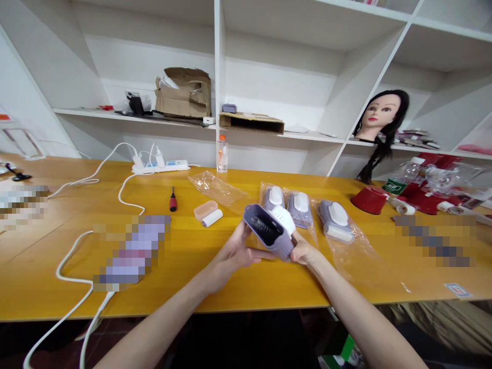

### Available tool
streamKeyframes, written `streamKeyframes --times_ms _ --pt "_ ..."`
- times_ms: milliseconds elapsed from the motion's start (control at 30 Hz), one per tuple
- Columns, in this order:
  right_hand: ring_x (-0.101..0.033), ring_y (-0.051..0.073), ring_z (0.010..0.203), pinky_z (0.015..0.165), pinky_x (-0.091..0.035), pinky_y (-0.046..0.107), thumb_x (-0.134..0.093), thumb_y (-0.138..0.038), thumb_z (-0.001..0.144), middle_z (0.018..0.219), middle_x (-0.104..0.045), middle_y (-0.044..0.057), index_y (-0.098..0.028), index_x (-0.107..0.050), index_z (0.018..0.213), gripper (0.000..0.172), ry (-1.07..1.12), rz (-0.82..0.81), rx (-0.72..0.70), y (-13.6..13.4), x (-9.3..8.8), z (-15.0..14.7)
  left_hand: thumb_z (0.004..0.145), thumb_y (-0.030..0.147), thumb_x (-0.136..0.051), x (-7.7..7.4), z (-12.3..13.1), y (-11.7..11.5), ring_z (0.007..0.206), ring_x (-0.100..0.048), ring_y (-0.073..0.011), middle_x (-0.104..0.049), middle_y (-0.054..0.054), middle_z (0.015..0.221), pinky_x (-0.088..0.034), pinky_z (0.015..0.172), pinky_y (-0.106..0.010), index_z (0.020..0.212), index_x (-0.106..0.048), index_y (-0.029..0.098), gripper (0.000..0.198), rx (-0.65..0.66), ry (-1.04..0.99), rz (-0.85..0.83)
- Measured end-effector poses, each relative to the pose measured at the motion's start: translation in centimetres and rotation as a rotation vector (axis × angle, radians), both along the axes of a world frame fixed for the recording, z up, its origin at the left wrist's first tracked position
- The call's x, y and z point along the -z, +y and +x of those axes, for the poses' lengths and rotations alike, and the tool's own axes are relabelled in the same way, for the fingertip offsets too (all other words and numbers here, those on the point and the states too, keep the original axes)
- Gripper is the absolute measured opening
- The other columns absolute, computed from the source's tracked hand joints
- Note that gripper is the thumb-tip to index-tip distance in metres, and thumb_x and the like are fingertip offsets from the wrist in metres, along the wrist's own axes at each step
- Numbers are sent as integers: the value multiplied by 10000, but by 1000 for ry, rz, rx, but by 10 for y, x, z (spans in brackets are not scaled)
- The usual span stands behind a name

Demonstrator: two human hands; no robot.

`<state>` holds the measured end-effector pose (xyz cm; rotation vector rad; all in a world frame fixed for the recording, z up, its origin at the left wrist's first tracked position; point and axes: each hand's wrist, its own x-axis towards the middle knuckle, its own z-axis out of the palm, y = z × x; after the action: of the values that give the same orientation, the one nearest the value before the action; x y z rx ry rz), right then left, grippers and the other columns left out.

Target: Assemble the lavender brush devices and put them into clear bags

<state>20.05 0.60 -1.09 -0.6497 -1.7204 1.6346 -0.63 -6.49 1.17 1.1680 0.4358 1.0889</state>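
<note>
Both hands hold a hollow purple-grey plastic housing (263, 225) above the table, its open end tilted toward me. A white ribbed part (283, 221) sits on its far right side. My left hand (240, 246) grips the housing's left and underside, while my right hand (302, 249) is closed on its right end. Something small and dark shows beside the right fingers; I cannot make out what it is. Just beyond lie similar purple-grey units with white tops, such as one unit (300, 209) and another (336, 220) on clear plastic. A peach tray (205, 209) and a white roller-like piece (212, 218) lie left.
A red-handled screwdriver (172, 200), a crumpled plastic bag (215, 187) and a power strip (172, 166) lie toward the left and back. A small bottle (222, 156) stands by the shelf. Cables cross the left side; a red container (369, 200) is at right.
</note>
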Motion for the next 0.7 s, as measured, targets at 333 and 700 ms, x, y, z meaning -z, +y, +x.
streamKeyframes --times_ms 333,700 --pt "-526 300 1105 942 -381 413 -834 -502 321 1119 -622 121 -195 -565 1162 935 32 -43 -102 -3 -4 6 662 413 -697 -11 8 -17 1015 -571 -311 -455 -122 1333 -441 824 -356 1364 -356 247 798 -51 54 57" --pt "-439 268 1153 1053 -211 413 -810 -482 453 1259 -486 63 -222 -503 1259 901 -237 438 -16 5 -9 6 630 185 -628 -8 1 17 782 -573 -137 -639 5 886 -423 646 -212 924 -617 209 295 -298 169 -253"
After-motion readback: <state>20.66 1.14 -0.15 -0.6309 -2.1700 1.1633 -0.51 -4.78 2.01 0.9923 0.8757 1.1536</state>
